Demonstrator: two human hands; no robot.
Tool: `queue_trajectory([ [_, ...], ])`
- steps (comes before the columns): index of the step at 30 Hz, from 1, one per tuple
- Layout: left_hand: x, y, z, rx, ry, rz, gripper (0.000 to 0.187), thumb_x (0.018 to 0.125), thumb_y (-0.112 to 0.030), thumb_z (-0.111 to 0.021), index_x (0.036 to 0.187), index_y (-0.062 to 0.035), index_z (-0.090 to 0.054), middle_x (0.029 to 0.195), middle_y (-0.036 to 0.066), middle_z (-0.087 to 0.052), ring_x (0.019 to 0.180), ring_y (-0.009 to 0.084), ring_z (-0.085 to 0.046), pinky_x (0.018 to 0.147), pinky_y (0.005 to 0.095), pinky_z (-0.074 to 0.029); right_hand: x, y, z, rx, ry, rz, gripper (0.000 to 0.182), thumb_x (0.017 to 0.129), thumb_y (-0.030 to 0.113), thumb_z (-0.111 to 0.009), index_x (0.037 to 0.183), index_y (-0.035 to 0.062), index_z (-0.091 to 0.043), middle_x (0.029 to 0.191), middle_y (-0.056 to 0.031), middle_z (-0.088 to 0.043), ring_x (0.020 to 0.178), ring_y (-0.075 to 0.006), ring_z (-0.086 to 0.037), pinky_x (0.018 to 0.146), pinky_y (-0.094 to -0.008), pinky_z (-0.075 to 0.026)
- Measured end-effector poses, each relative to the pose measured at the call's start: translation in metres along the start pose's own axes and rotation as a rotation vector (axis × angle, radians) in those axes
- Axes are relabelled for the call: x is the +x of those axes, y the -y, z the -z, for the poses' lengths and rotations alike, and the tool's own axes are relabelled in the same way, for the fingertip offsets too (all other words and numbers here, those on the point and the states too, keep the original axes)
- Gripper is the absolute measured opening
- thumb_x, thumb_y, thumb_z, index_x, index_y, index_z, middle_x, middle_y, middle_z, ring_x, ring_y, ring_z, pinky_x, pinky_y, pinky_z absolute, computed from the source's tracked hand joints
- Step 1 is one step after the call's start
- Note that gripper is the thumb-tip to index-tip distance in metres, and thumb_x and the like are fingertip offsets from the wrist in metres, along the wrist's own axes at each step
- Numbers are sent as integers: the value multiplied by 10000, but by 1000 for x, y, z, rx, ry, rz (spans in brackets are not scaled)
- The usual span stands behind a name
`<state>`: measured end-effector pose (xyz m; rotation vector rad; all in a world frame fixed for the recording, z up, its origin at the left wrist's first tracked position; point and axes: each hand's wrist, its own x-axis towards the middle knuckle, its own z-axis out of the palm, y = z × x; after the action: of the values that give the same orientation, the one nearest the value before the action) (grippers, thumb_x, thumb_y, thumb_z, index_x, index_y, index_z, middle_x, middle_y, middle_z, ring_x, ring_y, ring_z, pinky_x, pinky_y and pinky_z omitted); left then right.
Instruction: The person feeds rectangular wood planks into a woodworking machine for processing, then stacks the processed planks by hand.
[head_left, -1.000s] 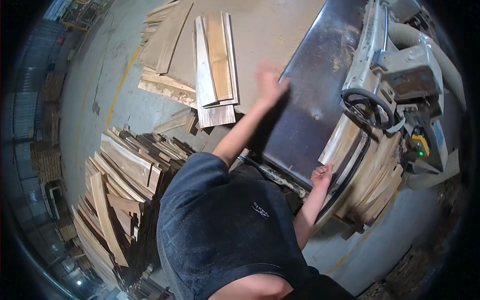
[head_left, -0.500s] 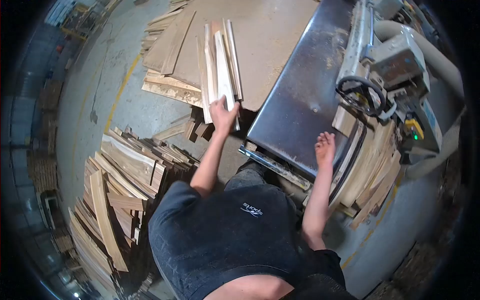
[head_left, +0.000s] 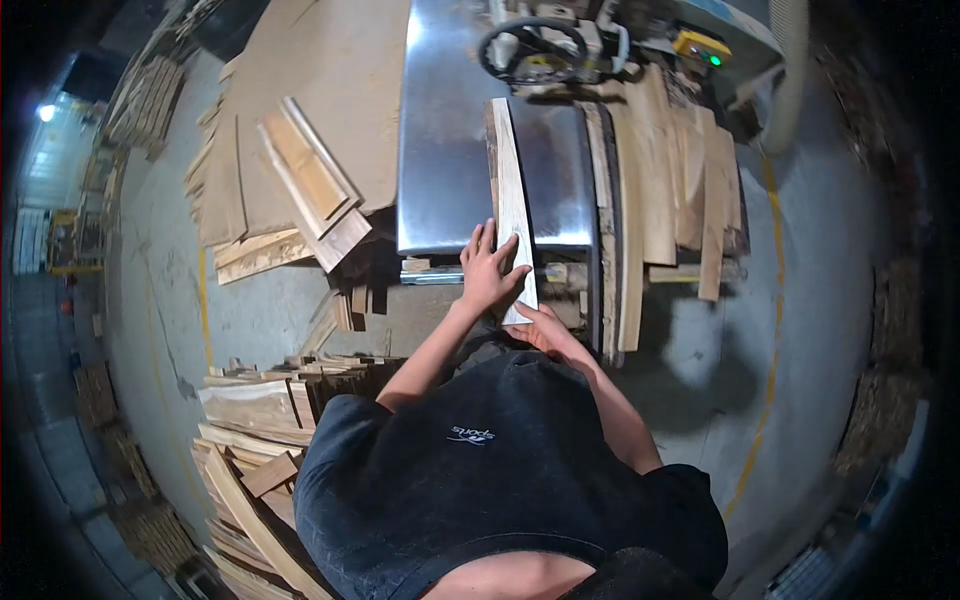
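A long pale wooden board point(head_left: 511, 180) with a dark, rough left edge lies lengthwise on the shiny metal machine table point(head_left: 440, 180). Its near end sticks out over the table's front edge toward my body. My left hand point(head_left: 488, 275) rests on the board's left side, fingers spread and thumb lying across the top. Around the near end my right hand point(head_left: 543, 330) is closed, thumb on top and the other fingers partly hidden underneath.
Beyond the board stands a machine with a black handwheel point(head_left: 532, 50) and a yellow control box point(head_left: 702, 46). Several boards point(head_left: 650, 170) lie along the table's right side. More strips point(head_left: 310, 180) sit on the brown sheet at left, above a wood stack point(head_left: 255, 410).
My view has turned right, toward the machine. My left hand has brought a pale board from the left pile onto the metal table, and my right hand has closed on its near end.
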<state>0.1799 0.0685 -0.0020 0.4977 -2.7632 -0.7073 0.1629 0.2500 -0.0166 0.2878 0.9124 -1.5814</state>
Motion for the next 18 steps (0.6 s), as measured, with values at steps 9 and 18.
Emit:
queue_trajectory([
  [9,41,-50,-56,0,152,-93,717,751,-643,-693,1356,-269,-604,1562,184,-339,1469,410,-231,1120,627,-192,-15,-26,47,288,-204,313,345,995,342,-591,1142,35,-534,1083,-116,-624,939,-212,-629,833,-339,-548],
  [18,61,-49,-64,10,142,-62,730,744,-643,-701,1367,-279,-595,1571,176,-327,1477,375,-237,1145,586,-188,-5,1,51,-140,-338,219,489,1029,469,-449,1144,4,-550,964,-126,-688,771,-205,-670,682,-315,-527],
])
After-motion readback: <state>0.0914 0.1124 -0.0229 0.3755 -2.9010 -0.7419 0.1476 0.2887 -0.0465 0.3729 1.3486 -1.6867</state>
